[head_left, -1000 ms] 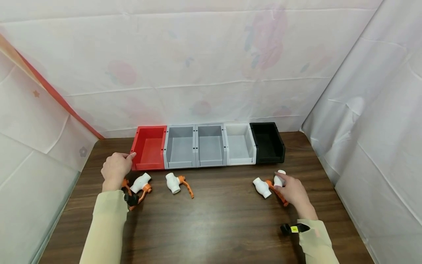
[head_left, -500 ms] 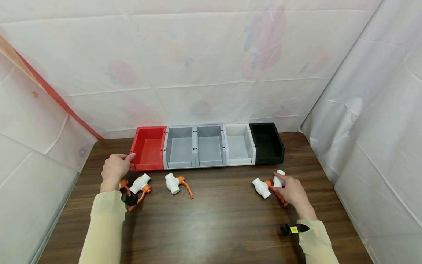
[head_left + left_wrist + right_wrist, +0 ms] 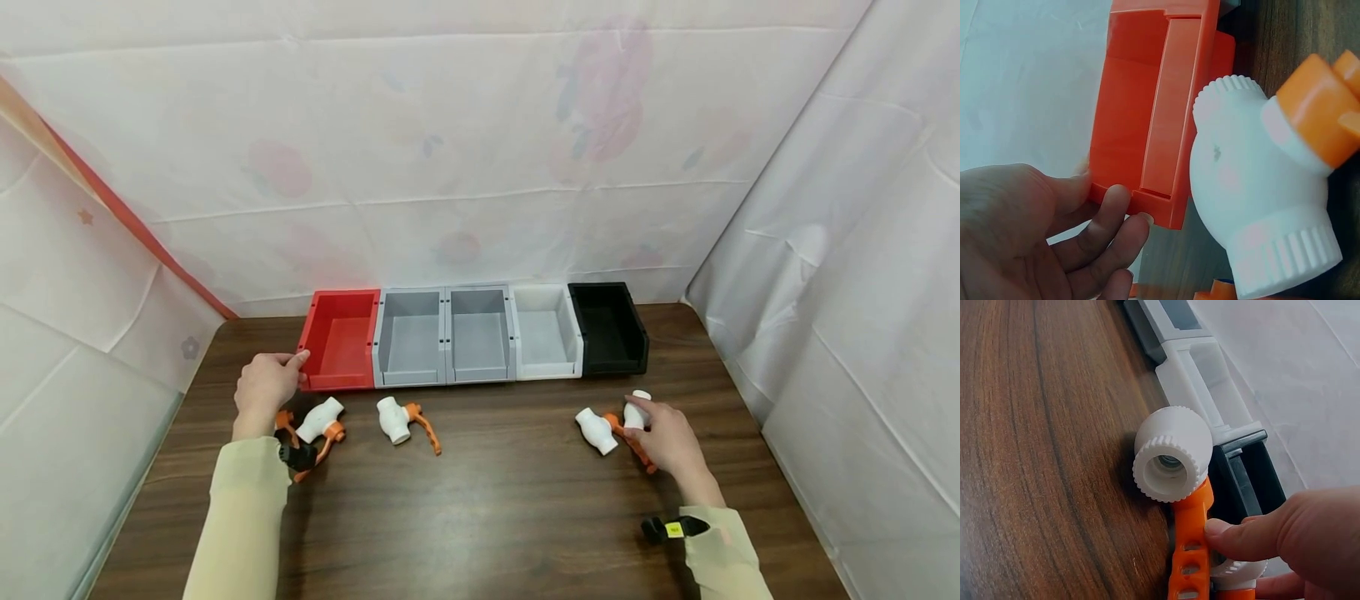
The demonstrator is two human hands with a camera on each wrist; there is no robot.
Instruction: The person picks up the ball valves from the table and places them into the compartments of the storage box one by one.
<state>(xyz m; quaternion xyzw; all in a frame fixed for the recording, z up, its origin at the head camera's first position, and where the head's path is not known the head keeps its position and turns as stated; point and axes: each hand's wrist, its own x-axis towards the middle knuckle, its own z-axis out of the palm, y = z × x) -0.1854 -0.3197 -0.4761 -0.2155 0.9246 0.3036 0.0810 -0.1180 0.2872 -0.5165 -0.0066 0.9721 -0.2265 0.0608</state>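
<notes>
At the left, my left hand point(image 3: 266, 390) pinches the side wall of a red bin point(image 3: 341, 342) between thumb and fingers; the left wrist view shows the bin's corner point(image 3: 1166, 203) in the grip. Below that hand lies a white ball valve point(image 3: 321, 419) with an orange handle. My right hand point(image 3: 670, 437) holds another white ball valve point(image 3: 637, 412) between thumb and fingers, partly hidden by the hand. Right beside it lies a further ball valve point(image 3: 1172, 453). Its orange handle point(image 3: 1190, 550) runs next to my right thumb, apparently touching it.
Right of the red bin stand two grey bins point(image 3: 408, 342), a white bin point(image 3: 545, 333) and a black bin point(image 3: 609, 333) in a row. One ball valve point(image 3: 393, 419) lies before the grey bins. Another orange handle point(image 3: 285, 421) shows beneath my left wrist. Curtains surround the wooden table point(image 3: 465, 500).
</notes>
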